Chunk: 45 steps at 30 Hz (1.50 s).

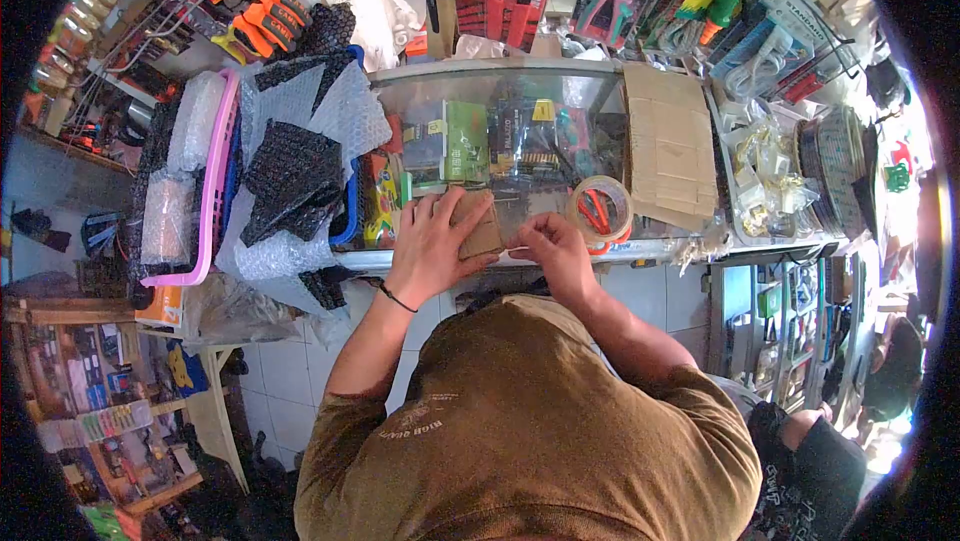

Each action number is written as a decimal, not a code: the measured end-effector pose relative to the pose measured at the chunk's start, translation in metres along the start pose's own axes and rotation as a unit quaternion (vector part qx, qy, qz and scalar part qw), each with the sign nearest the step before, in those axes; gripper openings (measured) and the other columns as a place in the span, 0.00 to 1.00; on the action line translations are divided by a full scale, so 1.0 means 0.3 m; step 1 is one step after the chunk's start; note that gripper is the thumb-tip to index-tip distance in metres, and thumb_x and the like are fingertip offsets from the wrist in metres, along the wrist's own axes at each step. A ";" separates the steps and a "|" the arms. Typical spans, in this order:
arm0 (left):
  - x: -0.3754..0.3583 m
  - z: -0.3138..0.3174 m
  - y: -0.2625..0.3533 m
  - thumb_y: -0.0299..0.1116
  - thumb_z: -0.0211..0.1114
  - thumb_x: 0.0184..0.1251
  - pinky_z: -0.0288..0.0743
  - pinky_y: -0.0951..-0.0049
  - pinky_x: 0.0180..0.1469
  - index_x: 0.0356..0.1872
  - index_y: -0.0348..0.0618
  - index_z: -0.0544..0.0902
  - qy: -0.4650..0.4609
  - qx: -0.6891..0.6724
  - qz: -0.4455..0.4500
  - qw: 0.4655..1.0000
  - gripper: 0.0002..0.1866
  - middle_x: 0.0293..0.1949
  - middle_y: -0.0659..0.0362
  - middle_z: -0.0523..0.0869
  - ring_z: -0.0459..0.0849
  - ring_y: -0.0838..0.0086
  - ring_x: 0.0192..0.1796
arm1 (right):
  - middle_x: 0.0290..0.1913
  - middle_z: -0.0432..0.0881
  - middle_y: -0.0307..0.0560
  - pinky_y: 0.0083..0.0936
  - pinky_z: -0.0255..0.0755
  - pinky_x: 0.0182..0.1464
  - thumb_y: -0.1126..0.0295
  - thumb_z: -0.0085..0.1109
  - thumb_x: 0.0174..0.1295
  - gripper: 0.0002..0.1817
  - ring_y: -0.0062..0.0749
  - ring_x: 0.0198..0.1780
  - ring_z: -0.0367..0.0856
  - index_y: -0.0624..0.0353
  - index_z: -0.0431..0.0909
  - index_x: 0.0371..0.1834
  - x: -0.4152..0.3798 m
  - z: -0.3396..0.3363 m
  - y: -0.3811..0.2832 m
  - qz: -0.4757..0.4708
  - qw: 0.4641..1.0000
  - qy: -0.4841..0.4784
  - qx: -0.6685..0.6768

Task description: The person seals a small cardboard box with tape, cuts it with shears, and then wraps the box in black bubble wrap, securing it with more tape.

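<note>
A small brown cardboard box [482, 231] lies on the glass counter [400, 91] near its front edge. My left hand [432, 241] rests over its left side, fingers and thumb holding it. Just right of the box, my right hand [550, 249] has its thumb and fingertips pinched together close to the box's edge; what they hold, if anything, is too small to make out. A roll of tape [622, 203] lies right of my right hand, with a red-orange tool [594, 209] inside its ring.
Bubble wrap [350, 116] fills a blue basket [352, 211] to the left, beside a pink basket [222, 161]. Flat cardboard [672, 141] lies to the right, then a tray of small bags [765, 181]. Packaged tools hang behind the counter. A person's dark clothing [815, 471] shows at lower right.
</note>
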<state>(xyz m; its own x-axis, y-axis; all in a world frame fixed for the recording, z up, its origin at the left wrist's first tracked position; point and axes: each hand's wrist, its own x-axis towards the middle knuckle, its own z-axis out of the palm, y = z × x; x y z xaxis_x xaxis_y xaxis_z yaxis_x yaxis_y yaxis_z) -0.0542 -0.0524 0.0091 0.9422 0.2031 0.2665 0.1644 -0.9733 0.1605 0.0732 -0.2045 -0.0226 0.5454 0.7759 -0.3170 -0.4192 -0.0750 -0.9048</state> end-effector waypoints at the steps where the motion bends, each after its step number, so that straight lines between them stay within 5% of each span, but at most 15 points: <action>1: 0.000 -0.001 0.002 0.53 0.69 0.45 0.63 0.56 0.52 0.62 0.59 0.70 -0.001 -0.001 0.000 1.000 0.38 0.53 0.56 0.70 0.69 0.57 0.52 | 0.35 0.79 0.47 0.28 0.77 0.46 0.69 0.54 0.64 0.09 0.28 0.39 0.80 0.66 0.71 0.38 -0.022 0.010 0.006 -0.025 0.999 0.010 -0.017; 6: 0.003 0.004 0.003 0.54 0.67 0.47 0.64 0.57 0.50 0.62 0.61 0.70 0.004 0.014 0.001 1.000 0.36 0.53 0.56 0.70 0.70 0.58 0.50 | 0.37 0.80 0.47 0.24 0.76 0.45 0.70 0.55 0.64 0.09 0.27 0.40 0.80 0.65 0.71 0.38 -0.038 -0.006 0.058 -0.072 0.994 0.016 -0.080; 16: 0.000 0.015 0.000 0.53 0.67 0.48 0.63 0.55 0.51 0.61 0.60 0.71 -0.022 0.031 -0.005 0.999 0.35 0.55 0.57 0.69 0.69 0.58 0.53 | 0.31 0.80 0.46 0.21 0.77 0.37 0.69 0.56 0.63 0.10 0.24 0.32 0.80 0.68 0.73 0.35 0.070 0.019 -0.060 -0.019 0.984 -0.007 -0.177; 24: -0.001 0.019 -0.003 0.55 0.67 0.47 0.59 0.56 0.54 0.63 0.36 0.65 -0.031 0.006 -0.013 0.999 0.45 0.57 0.56 0.68 0.69 0.62 0.54 | 0.25 0.82 0.50 0.25 0.78 0.27 0.68 0.59 0.58 0.13 0.29 0.25 0.83 0.70 0.77 0.32 0.125 0.025 -0.070 -0.028 0.967 -0.017 -0.254; 45: -0.002 0.039 -0.013 0.55 0.66 0.48 0.59 0.55 0.54 0.62 0.38 0.67 -0.021 -0.003 -0.009 1.000 0.42 0.55 0.56 0.69 0.69 0.63 0.55 | 0.29 0.80 0.47 0.24 0.78 0.25 0.71 0.55 0.62 0.08 0.28 0.26 0.80 0.64 0.73 0.40 0.098 0.057 -0.115 0.044 0.993 0.016 -0.104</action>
<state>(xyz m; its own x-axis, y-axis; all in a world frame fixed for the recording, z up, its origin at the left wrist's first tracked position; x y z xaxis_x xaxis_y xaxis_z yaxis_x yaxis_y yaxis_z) -0.0520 -0.0501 -0.0029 0.9505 0.2150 0.2244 0.1791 -0.9691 0.1696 0.0912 -0.1683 0.0040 0.5373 0.7404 -0.4039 -0.3086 -0.2731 -0.9111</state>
